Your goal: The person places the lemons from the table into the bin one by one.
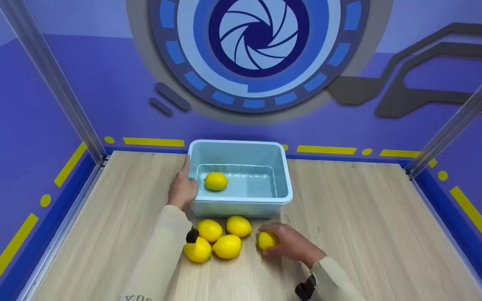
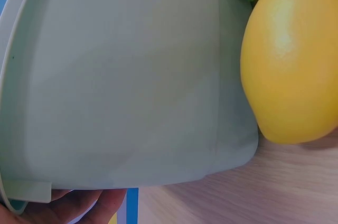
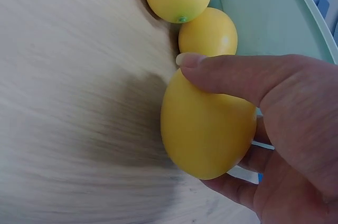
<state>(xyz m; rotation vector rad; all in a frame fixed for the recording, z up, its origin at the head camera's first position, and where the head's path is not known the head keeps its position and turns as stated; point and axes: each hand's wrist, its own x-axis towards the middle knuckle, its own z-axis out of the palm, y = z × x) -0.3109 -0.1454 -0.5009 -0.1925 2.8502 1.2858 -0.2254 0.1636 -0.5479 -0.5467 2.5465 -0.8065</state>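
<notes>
In the head view my left hand holds the left rim of a pale blue plastic bin, its thumb at the rim and fingers along the outer side. The left wrist view shows those fingers under the rim beside the bin wall. One lemon lies inside, toward the left. To the right of the other fruit, my right hand grips a yellow lemon. Seen from the right wrist, the thumb lies over this lemon and the fingers curl round its far side.
Several more lemons cluster on the wooden table in front of the bin, partly beside my left sleeve. Blue-purple printed panels stand behind and at both sides, with metal posts at the corners.
</notes>
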